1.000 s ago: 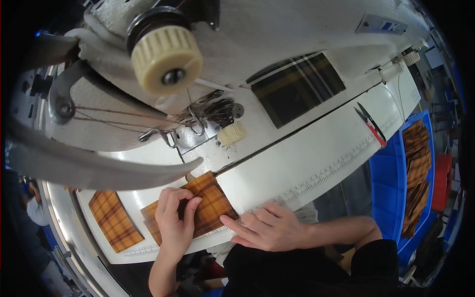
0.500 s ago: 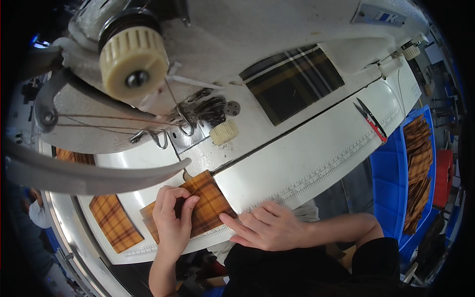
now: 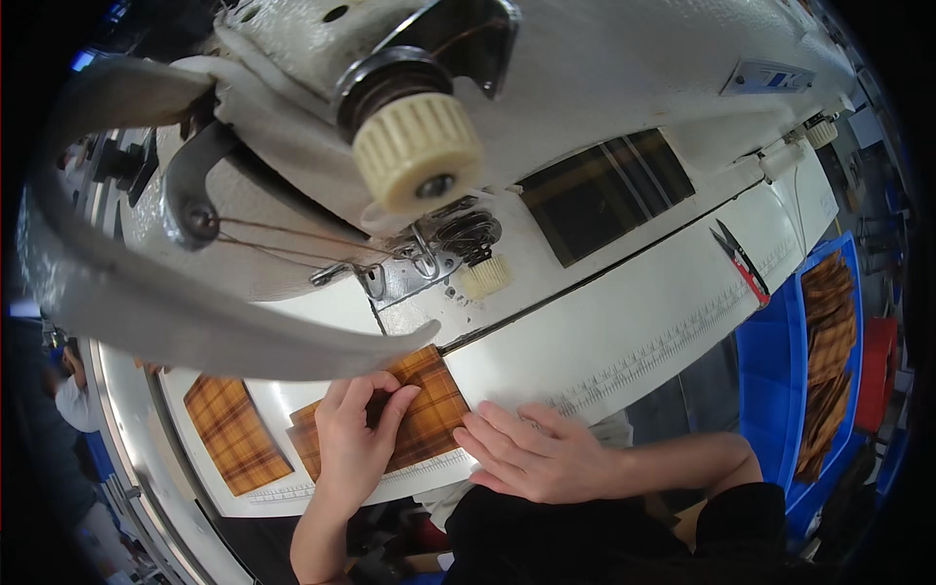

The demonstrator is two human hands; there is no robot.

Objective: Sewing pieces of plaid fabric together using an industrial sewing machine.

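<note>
The plaid fabric piece (image 3: 434,414) lies flat on the near side of the white table (image 3: 585,356), in front of the sewing machine (image 3: 624,68). Its ground colour is orange-brown. Darker brown bands cross it in both directions and form a regular check. The right edge is straight and runs obliquely across the table; the far corner lies near the tip of the curved grey bar (image 3: 224,327). The left end extends past the left hand (image 3: 356,434) and appears darker there.

The left hand rests over the middle of the piece, fingers bent, with the thumb toward the index finger. Because this hand covers the cloth, it cannot be told whether the fingertips pinch it. The right hand (image 3: 531,453) is unclenched, grips nothing, and sets its extended fingertips at the right edge of the piece.

A second plaid piece (image 3: 236,436) of matching pattern lies flat to the left, apart from the first. A printed ruler scale (image 3: 663,346) follows the table's near edge. Red-handled snips (image 3: 743,265) lie at the right, near the blue bin (image 3: 767,380), which holds more orange-brown plaid cloth (image 3: 829,331).
</note>
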